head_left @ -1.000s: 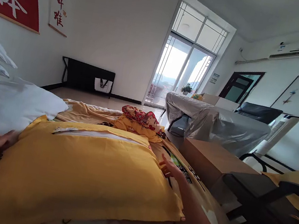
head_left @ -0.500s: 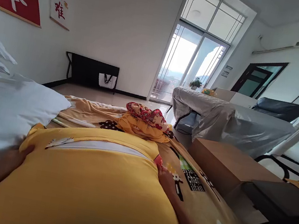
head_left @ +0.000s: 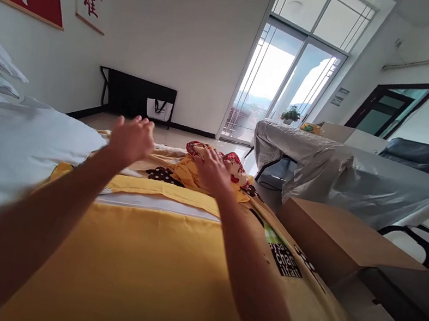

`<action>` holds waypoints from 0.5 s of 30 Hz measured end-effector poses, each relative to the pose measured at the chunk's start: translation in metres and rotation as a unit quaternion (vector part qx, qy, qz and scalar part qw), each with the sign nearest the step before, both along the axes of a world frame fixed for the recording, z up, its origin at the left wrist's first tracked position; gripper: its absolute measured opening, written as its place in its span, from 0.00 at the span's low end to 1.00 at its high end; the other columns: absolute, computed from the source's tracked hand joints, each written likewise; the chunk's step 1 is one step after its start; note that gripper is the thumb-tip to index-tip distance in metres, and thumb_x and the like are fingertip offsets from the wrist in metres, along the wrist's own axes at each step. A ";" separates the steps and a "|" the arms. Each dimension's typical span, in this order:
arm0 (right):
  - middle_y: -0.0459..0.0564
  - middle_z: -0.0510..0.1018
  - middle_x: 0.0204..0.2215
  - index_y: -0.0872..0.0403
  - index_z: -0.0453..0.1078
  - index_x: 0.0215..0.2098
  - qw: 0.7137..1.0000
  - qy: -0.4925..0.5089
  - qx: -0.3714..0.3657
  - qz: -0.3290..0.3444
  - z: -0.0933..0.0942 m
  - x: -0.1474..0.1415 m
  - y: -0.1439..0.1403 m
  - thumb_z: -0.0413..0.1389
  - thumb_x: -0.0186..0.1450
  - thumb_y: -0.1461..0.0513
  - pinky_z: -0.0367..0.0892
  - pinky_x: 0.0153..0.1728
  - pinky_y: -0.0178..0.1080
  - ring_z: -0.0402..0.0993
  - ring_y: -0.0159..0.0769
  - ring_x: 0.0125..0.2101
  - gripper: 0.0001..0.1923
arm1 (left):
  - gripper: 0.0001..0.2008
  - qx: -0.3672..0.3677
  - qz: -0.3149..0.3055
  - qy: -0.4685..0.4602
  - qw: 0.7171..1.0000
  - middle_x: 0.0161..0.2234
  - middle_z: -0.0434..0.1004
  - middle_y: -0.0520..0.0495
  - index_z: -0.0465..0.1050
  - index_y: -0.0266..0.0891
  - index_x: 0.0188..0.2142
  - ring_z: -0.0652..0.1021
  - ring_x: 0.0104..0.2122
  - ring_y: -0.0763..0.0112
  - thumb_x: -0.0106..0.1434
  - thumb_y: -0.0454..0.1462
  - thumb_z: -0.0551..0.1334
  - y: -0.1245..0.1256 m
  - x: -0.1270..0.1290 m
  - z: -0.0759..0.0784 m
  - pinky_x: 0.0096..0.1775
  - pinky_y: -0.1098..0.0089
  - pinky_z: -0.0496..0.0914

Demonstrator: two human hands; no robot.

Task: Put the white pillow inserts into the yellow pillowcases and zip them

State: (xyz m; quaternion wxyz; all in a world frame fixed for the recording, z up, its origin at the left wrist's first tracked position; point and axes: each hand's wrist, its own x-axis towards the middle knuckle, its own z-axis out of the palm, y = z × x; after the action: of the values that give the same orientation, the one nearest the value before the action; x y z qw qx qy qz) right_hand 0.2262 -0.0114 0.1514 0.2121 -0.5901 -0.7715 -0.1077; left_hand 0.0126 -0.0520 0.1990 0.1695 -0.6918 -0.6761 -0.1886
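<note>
A pillow in a yellow pillowcase [head_left: 146, 265] lies in front of me on the bed. Along its far end the case gapes, and a strip of the white pillow [head_left: 160, 205] shows under a yellow flap. My left hand [head_left: 132, 140] is raised past that end, open and holding nothing, its fingers loosely bent. Stretched forward with its fingers out, my right hand [head_left: 213, 172] is open, just in front of a crumpled red-and-yellow cloth [head_left: 189, 173]. Whether it touches the cloth I cannot tell. Both forearms pass over the pillow.
White pillows [head_left: 26, 144] are piled at the left. Beneath everything spreads a tan patterned blanket [head_left: 290, 295]. To the right stand a cardboard box [head_left: 322, 232], a dark chair seat [head_left: 415, 295] and a table under grey plastic sheeting [head_left: 388, 183].
Both hands have let go of the pillowcase's side edges and moved forward and inward, over its far end. The pillow stays in place; the view has shifted slightly.
</note>
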 end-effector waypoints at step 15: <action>0.57 0.64 0.60 0.53 0.61 0.59 0.981 0.008 -0.191 0.016 -0.095 0.022 0.001 0.37 0.70 0.50 0.44 0.59 0.52 0.54 0.43 0.62 0.26 | 0.27 -0.148 -0.003 -0.016 0.989 0.63 0.58 0.44 0.59 0.36 0.61 0.57 0.64 0.64 0.68 0.44 0.41 -0.017 -0.028 -0.138 0.63 0.55 0.50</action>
State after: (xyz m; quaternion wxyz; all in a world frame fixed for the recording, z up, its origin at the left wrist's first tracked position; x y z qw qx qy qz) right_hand 0.2484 -0.0100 0.0565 0.1035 -0.6079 -0.7857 0.0502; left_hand -0.0150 -0.0687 0.0607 0.0542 -0.7081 -0.6972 -0.0977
